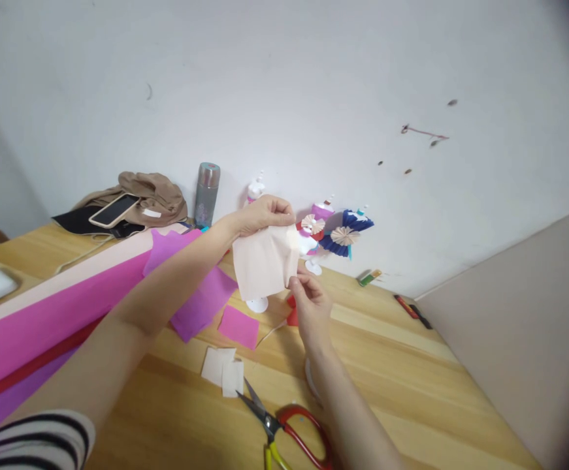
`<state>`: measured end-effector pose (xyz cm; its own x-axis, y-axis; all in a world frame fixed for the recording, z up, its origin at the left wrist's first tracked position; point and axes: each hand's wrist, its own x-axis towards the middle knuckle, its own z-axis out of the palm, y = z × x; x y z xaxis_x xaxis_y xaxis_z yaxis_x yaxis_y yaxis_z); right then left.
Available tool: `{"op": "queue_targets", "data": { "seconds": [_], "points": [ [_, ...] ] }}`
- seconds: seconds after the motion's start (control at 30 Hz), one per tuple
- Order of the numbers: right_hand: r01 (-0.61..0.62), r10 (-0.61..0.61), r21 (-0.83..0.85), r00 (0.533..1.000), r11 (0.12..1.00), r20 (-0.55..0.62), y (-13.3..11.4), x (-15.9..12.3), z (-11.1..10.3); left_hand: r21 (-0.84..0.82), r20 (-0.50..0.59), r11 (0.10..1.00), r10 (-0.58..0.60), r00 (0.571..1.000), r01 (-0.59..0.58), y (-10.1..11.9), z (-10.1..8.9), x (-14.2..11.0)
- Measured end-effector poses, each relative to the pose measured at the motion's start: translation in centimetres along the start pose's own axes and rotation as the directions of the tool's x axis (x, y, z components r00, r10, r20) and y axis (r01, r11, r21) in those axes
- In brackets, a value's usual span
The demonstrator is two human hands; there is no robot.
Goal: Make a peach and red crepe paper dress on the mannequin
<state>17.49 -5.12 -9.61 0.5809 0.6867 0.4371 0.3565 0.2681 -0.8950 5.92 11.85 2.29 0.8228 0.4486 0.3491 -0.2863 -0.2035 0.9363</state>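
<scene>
A cream piece of crepe paper (262, 264) is held up above the table, with a narrow fold or crease along its right edge. My left hand (267, 214) pinches its top right corner. Lower down, my right hand (311, 301) grips the bottom right corner between thumb and fingers. Below on the table lie a pink paper rectangle (239, 326) and two small cream pieces (215, 365). Scissors (270, 423) with red and yellow handles rest with blades apart, near my right forearm. Something red (292, 312) is partly hidden behind my right hand.
Paper-decorated figures (345, 235) stand along the wall, some hidden by the held paper. A flask (207, 194), a phone (114, 209) on a brown cloth (157, 192), and long crepe sheets (63, 307) lie left. A green tube (370, 277) sits at the back right.
</scene>
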Motion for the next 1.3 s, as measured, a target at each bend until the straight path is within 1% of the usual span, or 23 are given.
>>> {"op": "queue_targets", "data": {
  "seconds": [0.13, 0.27, 0.47, 0.53, 0.67, 0.73, 0.83, 1.07, 1.23, 1.3],
  "points": [
    [-0.003, 0.003, 0.015, 1.000, 1.000, -0.018, 0.2, 0.4, 0.0, -0.099, -0.033, 0.995, -0.031, 0.999, 0.027, -0.8, 0.6, -0.2],
    [-0.022, 0.023, 0.053, 1.000, 0.998, -0.012, -0.3, 0.7, 0.1, -0.186, -0.027, 0.982, -0.044, 0.999, 0.038, -1.4, 1.1, -0.3],
    [-0.041, 0.041, 0.055, 0.999, 0.998, -0.005, -0.9, 0.9, 0.1, -0.238, -0.016, 0.970, -0.046, 0.999, 0.041, -2.4, 1.3, -0.1],
    [-0.027, 0.027, 0.053, 1.000, 0.998, 0.002, -0.9, 1.0, 0.0, -0.253, -0.007, 0.967, -0.034, 0.999, 0.031, -2.6, 1.4, -0.2],
    [-0.025, 0.024, 0.044, 1.000, 0.999, 0.019, -1.0, 1.3, 0.1, -0.295, -0.046, 0.955, -0.046, 0.998, 0.031, -2.5, 1.9, -0.7],
    [-0.042, 0.040, 0.050, 0.999, 0.998, 0.035, -1.1, 1.3, 0.2, -0.308, -0.063, 0.951, -0.059, 0.996, 0.037, -2.4, 2.2, -1.0],
    [-0.052, 0.049, 0.063, 0.998, 0.997, 0.050, -1.3, 1.4, 0.4, -0.305, -0.057, 0.951, -0.058, 0.997, 0.038, -2.3, 2.4, -1.2],
    [-0.081, 0.077, 0.073, 0.995, 0.994, 0.056, -1.3, 1.5, 0.4, -0.314, -0.051, 0.948, -0.070, 0.996, 0.051, -2.9, 2.1, -0.8],
    [-0.082, 0.080, 0.144, 0.997, 0.986, 0.019, -1.1, 1.4, 0.8, -0.323, -0.049, 0.945, -0.079, 0.996, 0.059, -3.0, 2.1, -0.8],
    [-0.058, 0.058, 0.148, 0.998, 0.987, 0.009, -1.0, 1.5, 0.9, -0.322, -0.055, 0.945, -0.080, 0.995, 0.058, -3.0, 2.1, -0.8]
  ]
}}
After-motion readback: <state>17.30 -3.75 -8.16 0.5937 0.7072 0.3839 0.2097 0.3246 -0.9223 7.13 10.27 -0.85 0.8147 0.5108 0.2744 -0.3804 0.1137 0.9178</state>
